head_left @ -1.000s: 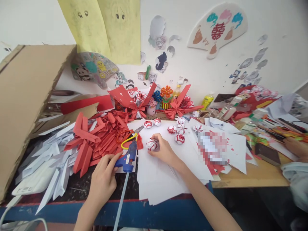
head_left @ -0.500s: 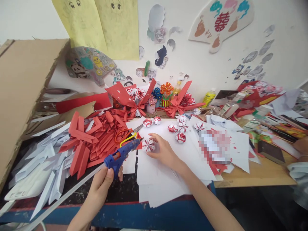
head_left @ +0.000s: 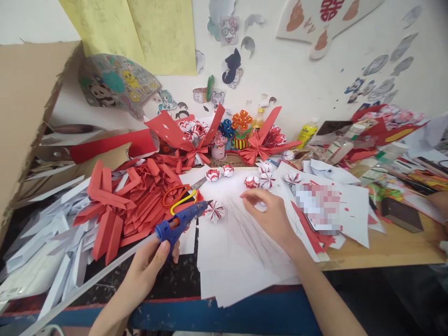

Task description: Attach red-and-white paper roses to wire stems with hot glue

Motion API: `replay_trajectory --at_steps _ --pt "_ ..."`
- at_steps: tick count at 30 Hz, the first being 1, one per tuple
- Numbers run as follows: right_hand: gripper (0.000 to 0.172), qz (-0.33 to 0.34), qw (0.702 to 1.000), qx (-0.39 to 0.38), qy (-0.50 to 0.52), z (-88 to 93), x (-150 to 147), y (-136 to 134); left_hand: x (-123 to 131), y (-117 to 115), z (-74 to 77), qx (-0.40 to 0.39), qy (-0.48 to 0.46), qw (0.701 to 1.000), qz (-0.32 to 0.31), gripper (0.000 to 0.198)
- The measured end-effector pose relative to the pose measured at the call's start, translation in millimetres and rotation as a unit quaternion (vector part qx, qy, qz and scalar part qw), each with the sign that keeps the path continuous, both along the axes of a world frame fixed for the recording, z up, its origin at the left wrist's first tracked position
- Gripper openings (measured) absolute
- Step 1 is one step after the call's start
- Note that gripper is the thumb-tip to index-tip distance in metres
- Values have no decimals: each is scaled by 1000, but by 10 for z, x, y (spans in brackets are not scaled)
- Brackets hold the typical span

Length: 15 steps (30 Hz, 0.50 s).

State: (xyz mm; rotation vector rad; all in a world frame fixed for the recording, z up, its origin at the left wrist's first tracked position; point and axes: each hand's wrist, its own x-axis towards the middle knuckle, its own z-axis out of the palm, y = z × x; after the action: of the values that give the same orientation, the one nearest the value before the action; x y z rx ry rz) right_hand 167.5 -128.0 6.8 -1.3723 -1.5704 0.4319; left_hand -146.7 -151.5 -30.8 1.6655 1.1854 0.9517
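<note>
My left hand (head_left: 159, 256) is closed around the grip of a blue glue gun (head_left: 180, 219), with a long translucent glue stick (head_left: 87, 282) running out of its back. The gun's nozzle points at a red-and-white folded paper ball (head_left: 214, 212), close to its upper left side. My right hand (head_left: 271, 217) hovers over the white paper sheets (head_left: 227, 266), its thumb and forefinger pinched together. Whatever they hold is too fine to make out. Thin hair-like lines show on the sheets below it. Part of a whitish ball appears behind the fingers.
Red folded strips (head_left: 143, 205) and white folded strips (head_left: 63, 247) heap up on the left. Scissors (head_left: 182, 203) lie behind the gun. More paper balls (head_left: 267, 179), red bouquets (head_left: 196, 135) and a yellow bottle (head_left: 308, 133) stand toward the wall. A phone-like blurred object (head_left: 317, 207) lies right.
My right hand has left the paper ball beside the nozzle and moved right, its fingers drawing together. The ball stays on the sheets. The view has shifted slightly; my left hand still holds the glue gun.
</note>
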Motion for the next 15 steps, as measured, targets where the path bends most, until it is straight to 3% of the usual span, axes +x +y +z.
replay_trajectory --at_steps 5,10,15 --pt "7 40 973 -148 -173 -140 2 -57 21 54 -9 -9 35 999 -1 48" --pt "11 25 962 -169 -215 -279 -67 -33 64 13 -20 -5 33 998 55 45" --pt "5 12 966 -157 -207 -328 -70 -63 136 -42 108 22 40 995 91 44"
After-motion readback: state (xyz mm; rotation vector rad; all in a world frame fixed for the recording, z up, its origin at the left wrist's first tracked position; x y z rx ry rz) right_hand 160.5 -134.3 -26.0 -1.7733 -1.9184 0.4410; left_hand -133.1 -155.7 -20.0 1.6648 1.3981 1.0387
